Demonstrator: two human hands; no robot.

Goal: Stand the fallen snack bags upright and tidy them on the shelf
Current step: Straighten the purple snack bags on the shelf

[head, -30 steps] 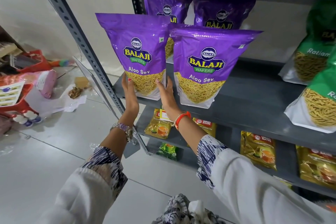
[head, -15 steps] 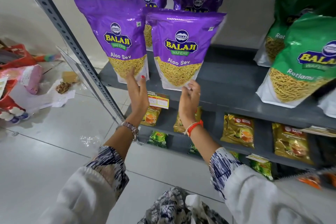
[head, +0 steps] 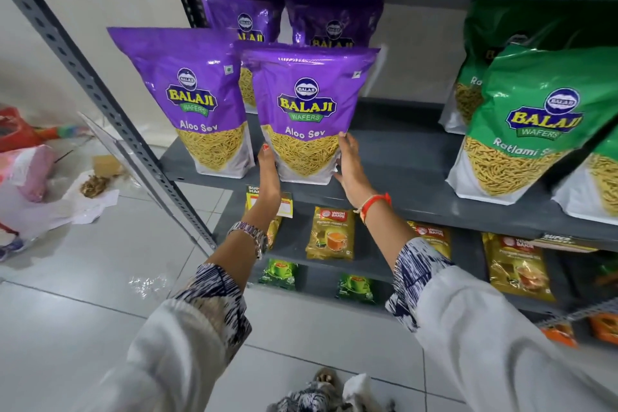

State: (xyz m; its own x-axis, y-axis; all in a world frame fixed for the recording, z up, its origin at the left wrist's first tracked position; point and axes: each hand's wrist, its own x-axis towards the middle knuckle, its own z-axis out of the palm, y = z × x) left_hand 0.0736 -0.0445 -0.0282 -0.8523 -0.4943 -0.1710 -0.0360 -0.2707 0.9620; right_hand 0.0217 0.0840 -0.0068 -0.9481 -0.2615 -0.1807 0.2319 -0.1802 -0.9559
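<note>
**Front Aloo Sev bag steadied between both hands**

Head view: the left hand [head: 269, 174] and right hand [head: 349, 167] press flat against either side of the upright purple bag [head: 306, 114] on the grey shelf [head: 394, 157], near its front edge. Its twin [head: 197, 100] stands just left. Releasing unevenly could tip it forward off that edge.

The grey metal shelf [head: 401, 157] is carrying upright snack bags. Between the left grip [head: 267, 174] and right grip [head: 349, 167], a purple Aloo Sev bag [head: 306, 110] is standing near the front edge. Just left of the left grip, a second purple bag [head: 197, 100] is standing. Well right of the right grip, green Ratlami bags [head: 528, 124] are leaning.
</note>
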